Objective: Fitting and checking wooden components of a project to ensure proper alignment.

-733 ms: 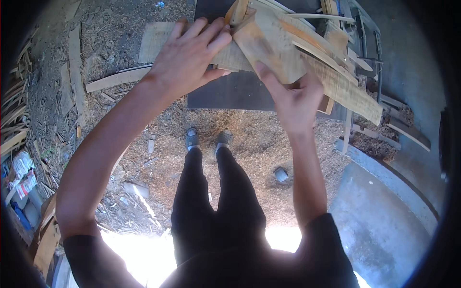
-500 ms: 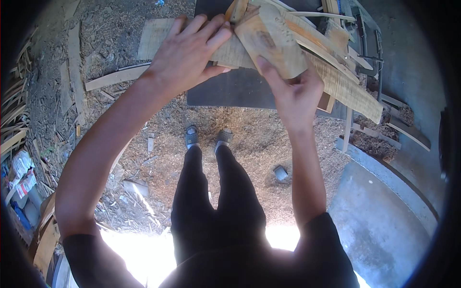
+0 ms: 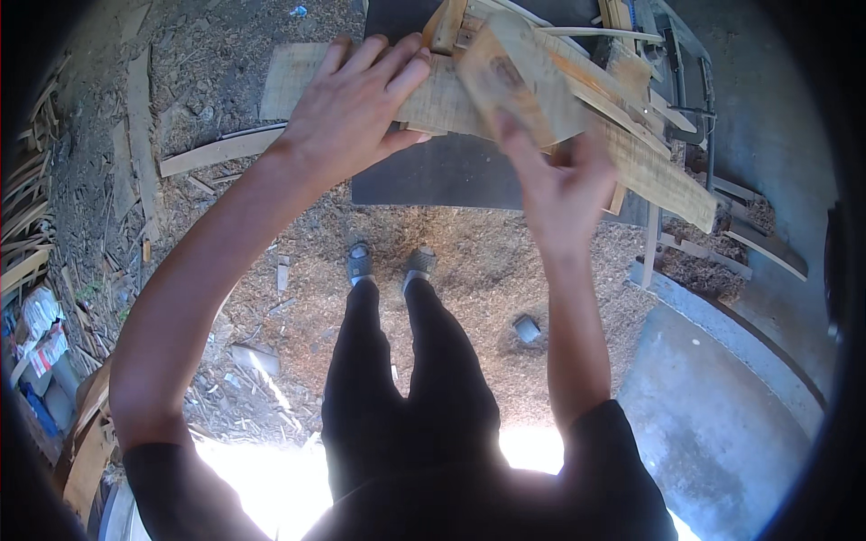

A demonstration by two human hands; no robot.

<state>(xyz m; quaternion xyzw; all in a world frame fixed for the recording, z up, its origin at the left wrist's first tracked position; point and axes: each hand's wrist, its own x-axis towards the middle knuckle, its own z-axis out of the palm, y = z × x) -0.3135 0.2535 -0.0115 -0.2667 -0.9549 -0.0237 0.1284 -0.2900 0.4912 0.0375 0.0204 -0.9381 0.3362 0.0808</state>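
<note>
My left hand [image 3: 352,108] grips a pale plank [image 3: 284,79], fingers over its top near an upright orange-brown wooden piece [image 3: 445,22], thumb at the lower edge. My right hand [image 3: 564,185] holds a light, knotted wooden block [image 3: 528,77], blurred and tilted, at its lower end with the thumb in front. The block lies over the right part of the plank and beside several long strips [image 3: 636,122]. Both rest over a dark board [image 3: 424,176]; where the block touches the plank is hard to make out.
Metal bars [image 3: 709,153] stand at the right edge of the work surface. Wood strips [image 3: 23,207] are piled at the far left above plastic bags [image 3: 41,325]. Shavings [image 3: 469,243] cover the ground around my feet. A concrete slab [image 3: 713,388] with a raised edge lies at the lower right.
The block and my right hand have shifted a little to the right, blurring as they move. My left hand stays in about the same place on the plank.
</note>
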